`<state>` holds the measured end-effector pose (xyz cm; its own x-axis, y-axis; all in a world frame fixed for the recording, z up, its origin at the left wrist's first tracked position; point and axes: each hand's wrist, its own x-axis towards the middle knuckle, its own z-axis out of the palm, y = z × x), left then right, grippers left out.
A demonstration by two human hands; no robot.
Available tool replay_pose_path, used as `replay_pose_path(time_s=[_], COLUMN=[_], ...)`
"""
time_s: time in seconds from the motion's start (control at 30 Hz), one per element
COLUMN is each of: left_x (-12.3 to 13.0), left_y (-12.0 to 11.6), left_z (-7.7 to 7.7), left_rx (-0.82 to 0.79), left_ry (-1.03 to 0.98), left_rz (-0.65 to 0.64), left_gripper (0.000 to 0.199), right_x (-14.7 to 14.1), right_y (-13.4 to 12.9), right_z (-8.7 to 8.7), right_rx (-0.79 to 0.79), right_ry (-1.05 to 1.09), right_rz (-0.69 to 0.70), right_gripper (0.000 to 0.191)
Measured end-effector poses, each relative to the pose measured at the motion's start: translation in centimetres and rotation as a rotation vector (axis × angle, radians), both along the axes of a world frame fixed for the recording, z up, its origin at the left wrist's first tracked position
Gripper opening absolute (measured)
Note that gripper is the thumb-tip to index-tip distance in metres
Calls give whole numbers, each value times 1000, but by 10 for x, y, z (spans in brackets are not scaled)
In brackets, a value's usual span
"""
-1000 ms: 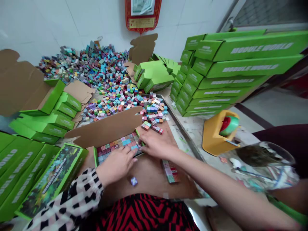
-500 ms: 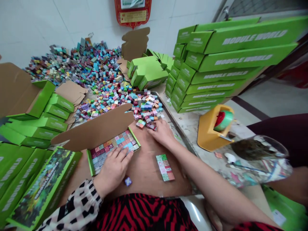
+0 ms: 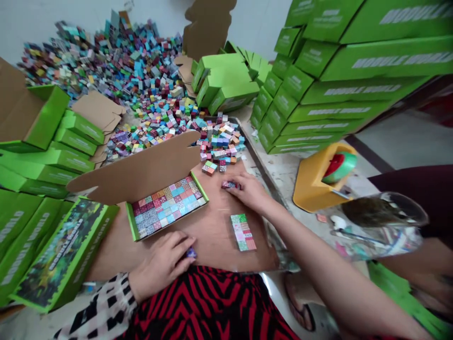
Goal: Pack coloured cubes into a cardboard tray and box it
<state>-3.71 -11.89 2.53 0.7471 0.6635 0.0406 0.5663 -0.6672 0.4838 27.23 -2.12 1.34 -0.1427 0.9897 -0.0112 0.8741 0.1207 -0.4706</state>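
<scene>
My left hand [image 3: 165, 259] is low on the board, its thumb and index finger closing around a small purple-and-white cube [image 3: 191, 253]. Farther up on the right, my right hand [image 3: 252, 190] grips a short row of dark red patterned cubes [image 3: 231, 185]. Between the hands stands an open green box [image 3: 131, 222], its brown cardboard lid [image 3: 141, 165] raised and rows of printed cubes [image 3: 168, 205] filling it. A flat block of pink, green and white cubes [image 3: 243, 232] lies below my right hand.
A large heap of loose cubes [image 3: 141, 71] covers the back of the table. Green boxes are stacked on the right [image 3: 318, 89] and lie at left [image 3: 63, 255]. A yellow tape dispenser [image 3: 309, 184] stands right of the tray edge. Another person's arm [image 3: 406, 264] shows at far right.
My left hand has left the box of cubes and come down to the purple cube. My right hand has drawn dark red cubes away from the heap. The view has shifted.
</scene>
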Motion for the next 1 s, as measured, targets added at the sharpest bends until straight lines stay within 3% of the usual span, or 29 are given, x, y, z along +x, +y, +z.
replay_pose_path(time_s=[0.2,0.3,0.4,0.5,0.6,0.77,0.9,1.0], left_x=[-2,-4,-5,-5,-4,-4,-6,-7], left_y=[-3,-4,-4,-3,-4,-5,-6,-5], left_z=[-13,-23,-30,-31,-26,-20,-25,-27], left_rx=[4,32,32,36,47,55,52,61], left_ry=[-100,-126,-124,-151,-211,-258,-261,-262], left_rz=[61,80,69,78,88,74,76,66], left_gripper=[33,37,43,37,33,40,42,41], right_x=[-6,-14,-29,-49,-66,-71,-53,-39], right_y=[1,-1,3,20,38,45,30,1], right_z=[7,14,22,29,30,24,24,32], right_rx=[-1,133,288,242,151,145,178,303], right_ry=[-270,-365,-337,-336,-400,-397,-322,-65], right_rz=[-209,-311,-133,43,34,63,9,-90], right_gripper=[34,40,31,33,40,30,31,36])
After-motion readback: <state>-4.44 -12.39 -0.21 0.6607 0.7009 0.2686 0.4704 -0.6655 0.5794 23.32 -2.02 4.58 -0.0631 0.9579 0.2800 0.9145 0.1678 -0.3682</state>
